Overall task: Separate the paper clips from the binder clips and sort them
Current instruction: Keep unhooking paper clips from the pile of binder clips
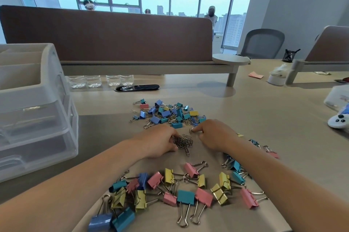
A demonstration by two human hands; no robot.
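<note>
On the bench (264,118), the left hand (160,143) curls round the pile of paper clips (184,144), apparently to keep it together, as the right hand (213,135) pinches a single paper clip (191,130) just beside the mixed heap (166,113); sorted binder clips (179,188) lie nearest the person.

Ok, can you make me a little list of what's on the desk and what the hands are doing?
middle: paper clips only
far: mixed pile, unsorted
near: big binder clips
left hand: touching the paper clips
right hand: fingertip on one loose clip
left side: drawer box
</note>
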